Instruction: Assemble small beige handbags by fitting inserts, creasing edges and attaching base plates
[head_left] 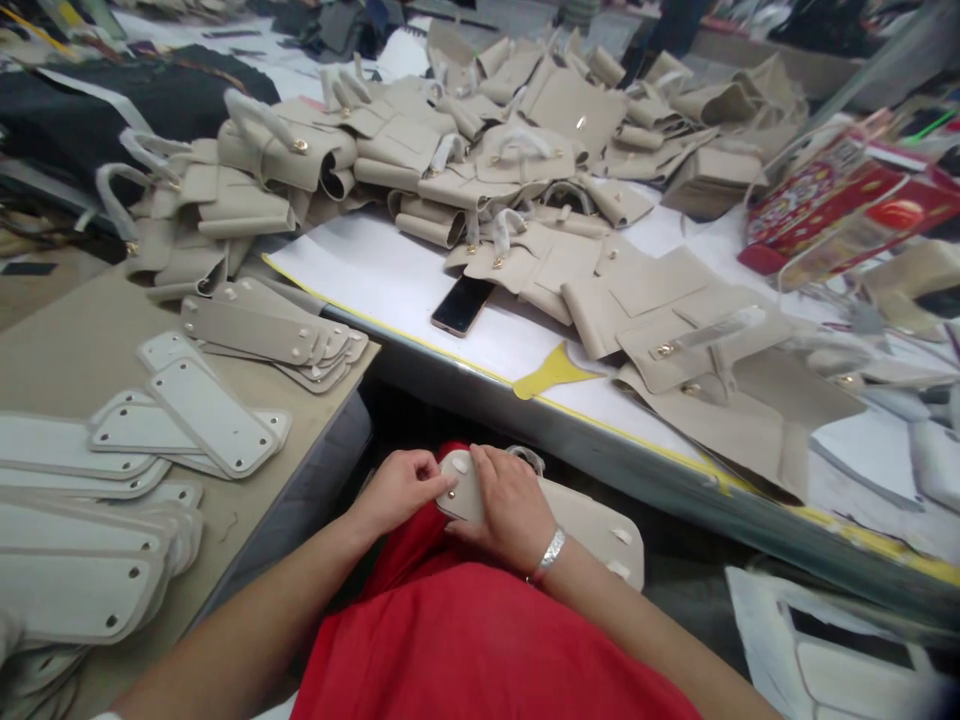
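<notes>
Bag pieces (559,105) crowd the upper frame; my right hand (516,508) grips a panel (466,502), best held steady, while my left hand (401,488) curls at its stud (451,493), pinch unclear.

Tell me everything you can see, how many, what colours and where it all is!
Tabbed panel: one, cream, bottom middle
Bag pieces: too many to count, beige, heaped ahead
Pale panels: many, whitish, left table
Tabbed strips: several, beige, left table's far end
Phone: one, dark screen, middle
Yellow piece: one, yellow, right of the phone
Patterned bag or box: one, red, far right
Dark material: a heap, black, upper left
Tables: two; tan left, white-topped ahead
Background: too blurred to count
Clothing: red, bottom
Bracelet: one, silver, right wrist
Left fingers: at the tabbed panel's end
Right fingers: over the tabbed panel
</notes>
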